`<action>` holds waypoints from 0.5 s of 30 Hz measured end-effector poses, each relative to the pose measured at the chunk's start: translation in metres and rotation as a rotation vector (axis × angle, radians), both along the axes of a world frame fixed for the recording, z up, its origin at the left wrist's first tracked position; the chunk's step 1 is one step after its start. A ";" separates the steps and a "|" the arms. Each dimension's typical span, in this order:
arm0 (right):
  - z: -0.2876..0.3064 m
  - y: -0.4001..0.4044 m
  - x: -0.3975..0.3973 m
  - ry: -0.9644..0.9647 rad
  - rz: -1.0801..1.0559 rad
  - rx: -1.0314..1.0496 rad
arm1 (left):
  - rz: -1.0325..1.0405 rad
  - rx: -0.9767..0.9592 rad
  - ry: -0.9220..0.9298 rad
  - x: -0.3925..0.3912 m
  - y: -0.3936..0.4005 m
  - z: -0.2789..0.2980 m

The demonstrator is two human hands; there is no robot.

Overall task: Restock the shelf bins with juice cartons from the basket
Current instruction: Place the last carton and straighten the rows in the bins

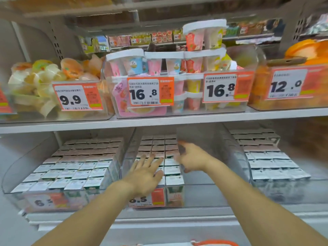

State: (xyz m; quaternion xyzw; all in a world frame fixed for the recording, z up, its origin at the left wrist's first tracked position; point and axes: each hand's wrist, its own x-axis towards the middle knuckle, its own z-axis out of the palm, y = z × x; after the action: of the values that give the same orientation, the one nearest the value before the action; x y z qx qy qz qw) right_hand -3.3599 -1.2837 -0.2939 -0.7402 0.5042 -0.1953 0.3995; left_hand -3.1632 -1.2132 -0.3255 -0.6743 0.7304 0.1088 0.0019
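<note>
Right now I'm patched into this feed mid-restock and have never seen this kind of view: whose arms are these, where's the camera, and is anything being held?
The single picture comes from a camera worn on a person's head, looking forward and down at store shelves. The two bare arms are that person's. The left hand lies flat and open on the juice cartons in the middle bin of the lower shelf. The right hand reaches into the bin's bare right side; it is blurred and seems to hold nothing. Above are dessert cups behind a 16.8 price tag.

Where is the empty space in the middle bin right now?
In the head view, the gap runs along the right side of the middle bin on the lower shelf, beside its carton rows, under the right hand.
</note>
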 end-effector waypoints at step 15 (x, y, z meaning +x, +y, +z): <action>0.020 0.013 -0.030 0.187 0.109 -0.208 | 0.111 -0.104 0.097 -0.042 0.004 0.031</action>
State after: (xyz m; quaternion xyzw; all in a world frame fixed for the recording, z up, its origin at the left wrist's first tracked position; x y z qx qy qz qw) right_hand -3.3898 -1.2706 -0.2741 -0.8190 0.4754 -0.1547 0.2817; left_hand -3.2055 -1.2096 -0.2949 -0.7068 0.6959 0.1031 -0.0744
